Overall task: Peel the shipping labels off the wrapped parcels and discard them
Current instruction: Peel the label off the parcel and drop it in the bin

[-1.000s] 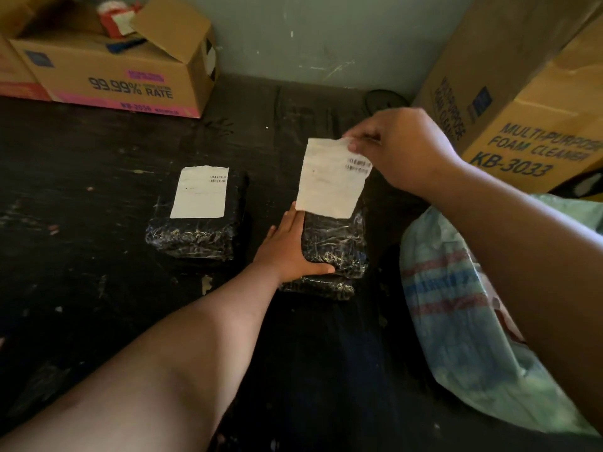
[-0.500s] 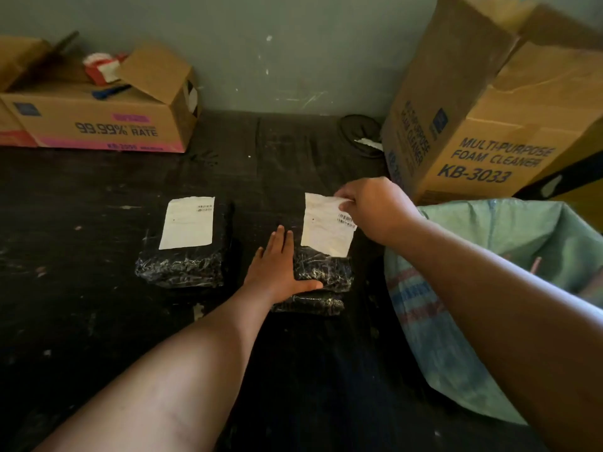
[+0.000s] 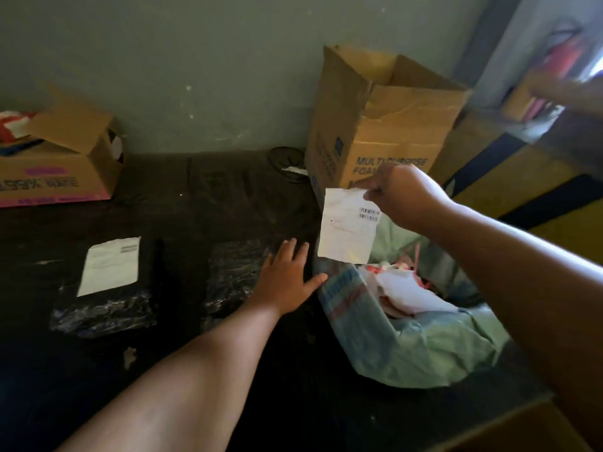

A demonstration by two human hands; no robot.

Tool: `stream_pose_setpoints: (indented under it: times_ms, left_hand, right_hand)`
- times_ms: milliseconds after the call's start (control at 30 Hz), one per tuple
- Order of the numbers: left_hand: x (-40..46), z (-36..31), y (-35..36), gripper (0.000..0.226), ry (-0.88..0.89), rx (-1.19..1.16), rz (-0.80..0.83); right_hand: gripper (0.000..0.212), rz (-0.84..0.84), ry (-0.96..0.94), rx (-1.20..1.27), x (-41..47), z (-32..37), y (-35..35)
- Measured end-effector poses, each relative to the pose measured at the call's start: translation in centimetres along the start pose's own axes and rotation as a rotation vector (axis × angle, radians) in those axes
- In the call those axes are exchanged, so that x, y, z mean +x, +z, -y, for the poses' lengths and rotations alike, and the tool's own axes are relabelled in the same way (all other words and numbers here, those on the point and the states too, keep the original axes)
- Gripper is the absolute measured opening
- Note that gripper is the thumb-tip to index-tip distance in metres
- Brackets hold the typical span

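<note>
Label (image 3: 347, 225), white with a barcode near its upper right corner, hangs free in the right centre of the frame, pinched at its top edge by the right hand (image 3: 399, 199), whose fingers are closed on the paper. The sheet hangs over the near rim of an open pale green sack (image 3: 434, 350) at lower right, which holds crumpled white and red scraps. The left hand (image 3: 287, 278) lies flat at centre frame, fingers spread and holding nothing, palm down on the right edge of a black wrapped parcel (image 3: 235, 275) whose visible top carries no label. A second black wrapped parcel (image 3: 104, 305) sits at left centre, apart from the first, with a white label (image 3: 111, 265) stuck to its top face. Both parcels rest on a dark, scuffed table surface (image 3: 195, 203). An upright, open cardboard box (image 3: 385, 125) printed with partly readable "MULTI PURPOSE FOAM" lettering stands at upper right centre, directly behind the right hand. A lower open cardboard box (image 3: 65, 164) with a pink stripe and "RATE" lettering sits at the left edge against the grey-green wall (image 3: 212, 60). A dark coiled cord (image 3: 287, 161) lies at the wall between the boxes. The far right of the frame is blurred; its contents cannot be identified.
</note>
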State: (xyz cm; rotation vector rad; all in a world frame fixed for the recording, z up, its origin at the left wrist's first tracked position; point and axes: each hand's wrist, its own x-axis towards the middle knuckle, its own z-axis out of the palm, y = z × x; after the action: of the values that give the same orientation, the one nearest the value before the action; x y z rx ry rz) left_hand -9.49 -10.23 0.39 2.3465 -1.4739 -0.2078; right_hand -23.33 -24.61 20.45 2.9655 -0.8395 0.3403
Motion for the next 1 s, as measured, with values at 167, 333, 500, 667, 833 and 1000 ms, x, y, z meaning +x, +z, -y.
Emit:
stream_pose_setpoints:
  times_ms: [167, 333, 500, 667, 833, 1000]
  left_hand:
    - [1.7, -8.2, 2.2, 0.079, 0.126, -0.009, -0.022]
    - [2.5, -11.2, 4.6, 0.087, 0.079, -0.032, 0.042]
    - [2.7, -10.9, 4.7, 0.079, 0.045, -0.057, 0.107]
    - [2.6, -11.2, 4.3, 0.074, 0.054, -0.051, 0.131]
    - [2.5, -11.2, 4.1, 0.074, 0.052, -0.06, 0.136]
    - [2.5, -11.1, 4.3, 0.075, 0.042, -0.072, 0.14]
  right_hand:
    - [0.017, -0.079, 0.154, -0.072, -4.1, -6.4, -3.0]
    - [0.013, -0.136, 0.263, -0.044, -7.1, -12.0, -3.7]
    - [0.022, -0.059, 0.266, -0.165, -8.9, -15.9, -2.0]
    - [0.018, -0.014, 0.443, -0.088, -10.5, -18.8, -0.1]
    - [0.015, -0.004, 0.469, -0.041, -11.0, -19.8, 0.8]
    - [0.015, 0.009, 0.415, -0.002, -9.9, -19.5, 1.0]
